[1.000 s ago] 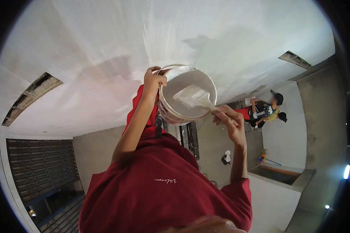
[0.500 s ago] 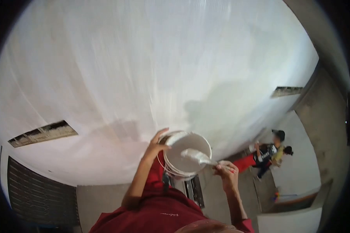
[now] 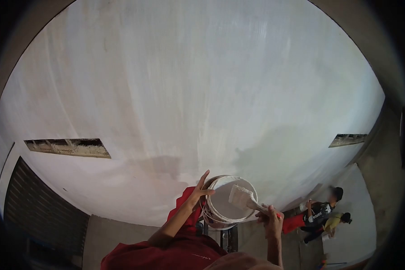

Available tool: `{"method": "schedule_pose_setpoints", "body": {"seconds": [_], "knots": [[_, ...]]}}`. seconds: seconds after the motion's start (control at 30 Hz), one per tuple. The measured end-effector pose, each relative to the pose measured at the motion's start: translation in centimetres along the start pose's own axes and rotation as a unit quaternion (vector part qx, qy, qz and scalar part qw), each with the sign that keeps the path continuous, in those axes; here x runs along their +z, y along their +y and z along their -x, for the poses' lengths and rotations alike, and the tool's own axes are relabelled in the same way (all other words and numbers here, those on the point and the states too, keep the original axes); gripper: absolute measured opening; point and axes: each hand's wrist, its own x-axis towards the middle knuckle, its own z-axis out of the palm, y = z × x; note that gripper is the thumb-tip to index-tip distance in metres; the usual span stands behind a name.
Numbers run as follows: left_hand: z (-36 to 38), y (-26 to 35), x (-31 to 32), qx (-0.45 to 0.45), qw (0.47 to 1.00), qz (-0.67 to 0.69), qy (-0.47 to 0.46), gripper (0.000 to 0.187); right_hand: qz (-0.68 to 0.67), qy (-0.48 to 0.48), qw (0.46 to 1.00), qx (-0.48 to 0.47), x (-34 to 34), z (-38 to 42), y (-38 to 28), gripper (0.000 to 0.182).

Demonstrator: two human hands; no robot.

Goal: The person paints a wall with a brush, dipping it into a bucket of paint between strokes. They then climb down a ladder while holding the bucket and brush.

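A white paint bucket (image 3: 217, 222) with smeared sides is in front of my red shirt, its open top facing me. My left hand (image 3: 199, 193) grips the bucket's left rim, thumb at the edge and a finger stretched along the outside. In my right hand (image 3: 272, 221) is a paintbrush (image 3: 243, 198), held by its red-tipped handle. The wide bristles, coated in white, are over the bucket's opening, their flat side turned up. How much paint the bucket holds is hard to make out.
A large, streaky white wall (image 3: 175, 90) rises ahead, with a slot opening at left (image 3: 67, 147) and another at right (image 3: 348, 140). Two people (image 3: 321, 213) are near the wall at lower right. A dark metal gate (image 3: 40, 207) is at lower left.
The view has tilted up, so the bucket and hands sit lower in the picture. The brush has turned, showing more of its flat bristles. Both hands keep their hold.
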Motion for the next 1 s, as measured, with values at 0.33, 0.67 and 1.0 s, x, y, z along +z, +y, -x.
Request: {"method": "schedule_pose_setpoints", "body": {"seconds": [0.33, 0.67, 1.0], "knots": [[-0.3, -1.4, -0.4, 0.016, 0.999, 0.047, -0.011, 0.1, -0.016, -0.026, 0.999, 0.037, -0.3, -0.6, 0.0, 0.033], [-1.2, -1.6, 0.3, 0.084, 0.996, -0.003, -0.004, 0.089, 0.134, -0.052, 0.989, 0.019, 0.0, -0.9, -1.7, 0.037], [-0.3, 0.9, 2.2, 0.017, 0.998, -0.046, 0.038, 0.088, -0.092, -0.019, 0.992, 0.088, -1.4, -3.3, 1.1, 0.032]]}}
